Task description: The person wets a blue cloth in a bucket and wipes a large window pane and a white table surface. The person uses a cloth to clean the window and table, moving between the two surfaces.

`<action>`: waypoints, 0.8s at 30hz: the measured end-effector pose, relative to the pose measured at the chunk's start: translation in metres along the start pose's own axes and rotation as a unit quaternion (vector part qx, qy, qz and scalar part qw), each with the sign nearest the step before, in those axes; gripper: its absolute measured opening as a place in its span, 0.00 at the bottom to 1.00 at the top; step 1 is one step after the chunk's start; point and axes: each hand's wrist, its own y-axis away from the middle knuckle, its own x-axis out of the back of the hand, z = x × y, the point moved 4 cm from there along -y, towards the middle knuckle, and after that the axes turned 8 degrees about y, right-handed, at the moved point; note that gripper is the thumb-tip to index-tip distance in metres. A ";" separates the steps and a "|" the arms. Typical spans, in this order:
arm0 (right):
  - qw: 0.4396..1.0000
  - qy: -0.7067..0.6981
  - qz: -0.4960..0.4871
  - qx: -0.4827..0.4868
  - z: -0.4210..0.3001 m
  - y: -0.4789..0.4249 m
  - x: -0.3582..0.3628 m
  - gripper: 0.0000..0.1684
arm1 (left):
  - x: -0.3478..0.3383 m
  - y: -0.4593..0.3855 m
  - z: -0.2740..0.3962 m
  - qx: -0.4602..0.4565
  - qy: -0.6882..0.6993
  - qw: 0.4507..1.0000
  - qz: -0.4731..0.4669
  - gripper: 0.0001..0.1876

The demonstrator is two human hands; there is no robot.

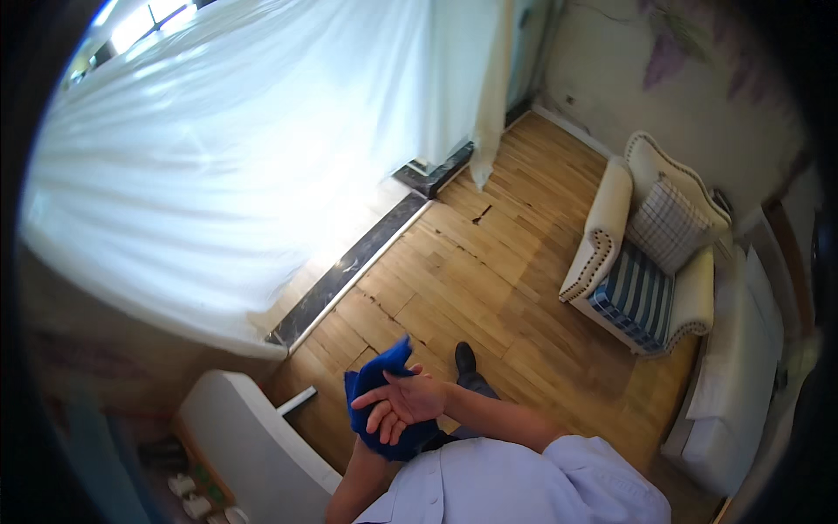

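Note:
A blue cloth (393,359) is bunched in front of my waist. My left forearm runs up into it from below, and the cloth covers most of my left hand, which holds it against the underside of my right hand. My right hand (411,399) lies over the cloth with its palm turned up, fingers apart and slightly bent. Nothing rests in that palm. A small bit of fingertip shows past the wrist side of the thumb; whose hand it belongs to is hard to tell.
A translucent plastic sheet (262,150) hangs at the left, over a dark stone sill (353,262). A studded armchair (609,203) with a plaid cushion (674,223) stands right, beside a white upholstered seat (727,406). A white-backed piece of furniture (242,432) is lower left. The wood floor (458,281) has dark cracks.

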 end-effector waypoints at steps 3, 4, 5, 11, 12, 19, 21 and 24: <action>0.992 0.082 0.093 0.001 -0.034 0.037 0.012 0.42 | -0.005 -0.041 -0.007 0.013 0.004 0.998 -0.064 0.29; 0.981 0.114 0.155 -0.011 -0.049 0.055 0.019 0.41 | -0.009 -0.054 -0.006 0.003 -0.026 0.997 -0.076 0.29; 0.965 0.137 0.221 -0.021 -0.057 0.077 0.026 0.40 | -0.021 -0.068 -0.007 -0.022 -0.116 0.992 -0.044 0.29; 0.623 0.432 0.652 0.018 -0.085 0.294 0.173 0.21 | -0.076 -0.161 -0.015 0.017 -0.216 0.927 0.306 0.12; 0.491 0.453 0.744 -0.021 -0.092 0.329 0.157 0.19 | -0.068 -0.168 -0.006 0.018 -0.396 0.869 0.295 0.14; 0.512 0.012 0.856 -0.075 0.012 0.569 0.179 0.10 | -0.170 -0.284 -0.043 0.083 -0.791 0.544 0.268 0.19; 0.462 -0.066 0.882 -0.061 0.038 0.597 0.172 0.11 | -0.168 -0.306 -0.052 0.044 -0.761 0.587 0.273 0.21; 0.432 -0.111 0.894 -0.033 0.059 0.609 0.188 0.12 | -0.182 -0.344 -0.069 0.024 -0.743 0.617 0.259 0.22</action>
